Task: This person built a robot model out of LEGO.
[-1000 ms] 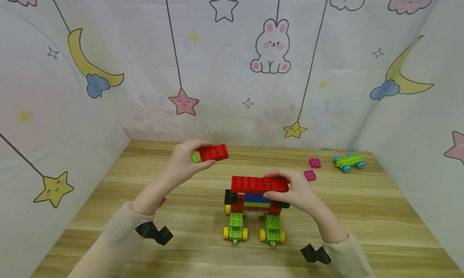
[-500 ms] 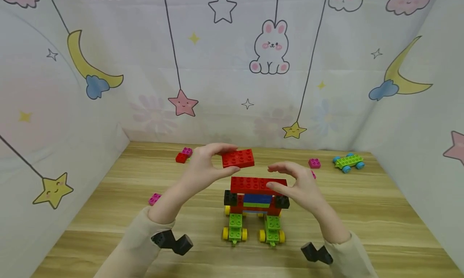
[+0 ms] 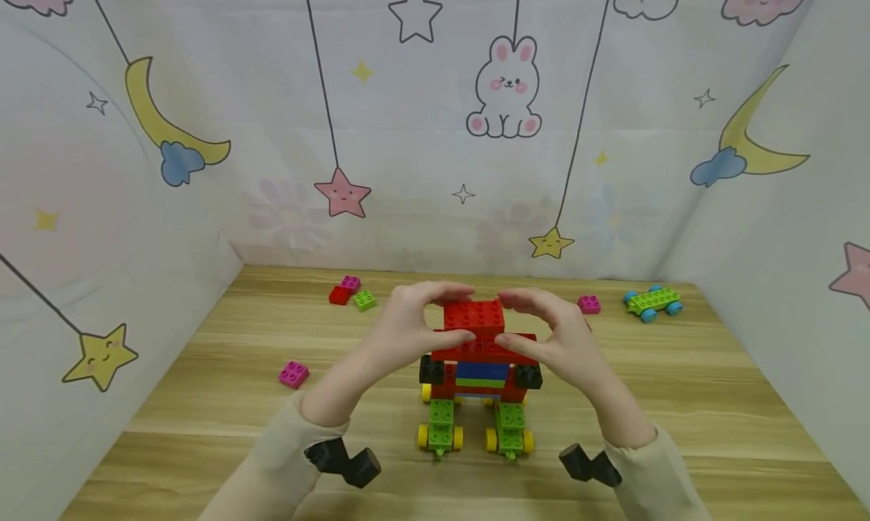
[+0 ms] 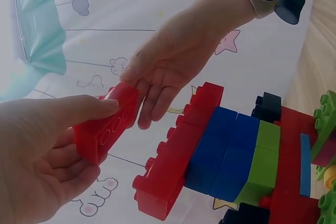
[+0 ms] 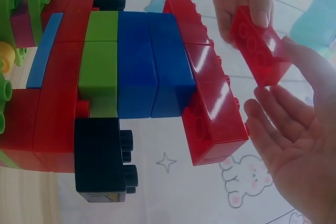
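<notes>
My left hand pinches a red building brick between thumb and fingers. The wrist views show that brick held apart from the red top row of a block figure, above it. My right hand is at the brick's other end, its fingers fairly straight and the thumb tip at the brick's edge; firm contact is hard to tell. Below the red row, the figure has blue bricks, green bricks, black side bricks and green wheeled bases with yellow wheels.
On the wooden table, a magenta brick lies at left. Farther back are a small red brick, a lime brick and another magenta one. A lime wheeled base stands at back right, near a magenta brick.
My left hand has carried the red brick rightward to above the figure, letting a lime brick go at back left. My right hand has released the top row and risen to the brick's end.
</notes>
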Action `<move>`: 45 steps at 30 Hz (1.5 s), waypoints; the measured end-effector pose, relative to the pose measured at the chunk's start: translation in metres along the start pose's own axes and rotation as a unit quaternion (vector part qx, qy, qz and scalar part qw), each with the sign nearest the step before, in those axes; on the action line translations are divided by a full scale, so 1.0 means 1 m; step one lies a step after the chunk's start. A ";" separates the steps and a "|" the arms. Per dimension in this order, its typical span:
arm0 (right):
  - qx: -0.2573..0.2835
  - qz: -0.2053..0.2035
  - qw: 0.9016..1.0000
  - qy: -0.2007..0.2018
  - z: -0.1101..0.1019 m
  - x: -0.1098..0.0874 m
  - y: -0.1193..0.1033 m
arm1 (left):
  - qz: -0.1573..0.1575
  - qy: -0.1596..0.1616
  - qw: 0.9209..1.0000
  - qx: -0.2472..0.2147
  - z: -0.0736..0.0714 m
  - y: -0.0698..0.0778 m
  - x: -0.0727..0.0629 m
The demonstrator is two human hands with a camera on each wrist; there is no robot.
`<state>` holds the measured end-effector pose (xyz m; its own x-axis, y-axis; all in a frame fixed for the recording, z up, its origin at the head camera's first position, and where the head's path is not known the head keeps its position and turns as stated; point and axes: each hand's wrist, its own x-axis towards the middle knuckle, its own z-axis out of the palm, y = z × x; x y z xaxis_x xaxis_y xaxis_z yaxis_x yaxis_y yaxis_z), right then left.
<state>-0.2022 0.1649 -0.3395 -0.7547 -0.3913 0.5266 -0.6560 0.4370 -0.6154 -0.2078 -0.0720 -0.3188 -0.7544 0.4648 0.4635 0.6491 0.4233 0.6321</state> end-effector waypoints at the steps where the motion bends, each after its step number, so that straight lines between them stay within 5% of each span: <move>1: -0.002 0.000 1.000 -0.004 0.000 0.000 0.000 | -0.002 -0.005 1.000 0.000 0.000 0.000 0.000; 18: -0.007 0.023 0.999 -0.035 0.006 -0.001 0.007 | -0.033 -0.058 0.997 -0.036 0.012 -0.009 -0.001; 45: 0.005 0.048 0.998 -0.034 0.009 -0.010 0.018 | -0.035 -0.053 0.998 -0.021 0.017 -0.024 -0.011</move>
<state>-0.2065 0.1694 -0.3616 -0.8115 -0.4019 0.4243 -0.5802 0.4667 -0.6675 -0.2134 -0.0744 -0.3499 -0.7820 0.5158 0.3499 0.5886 0.4263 0.6869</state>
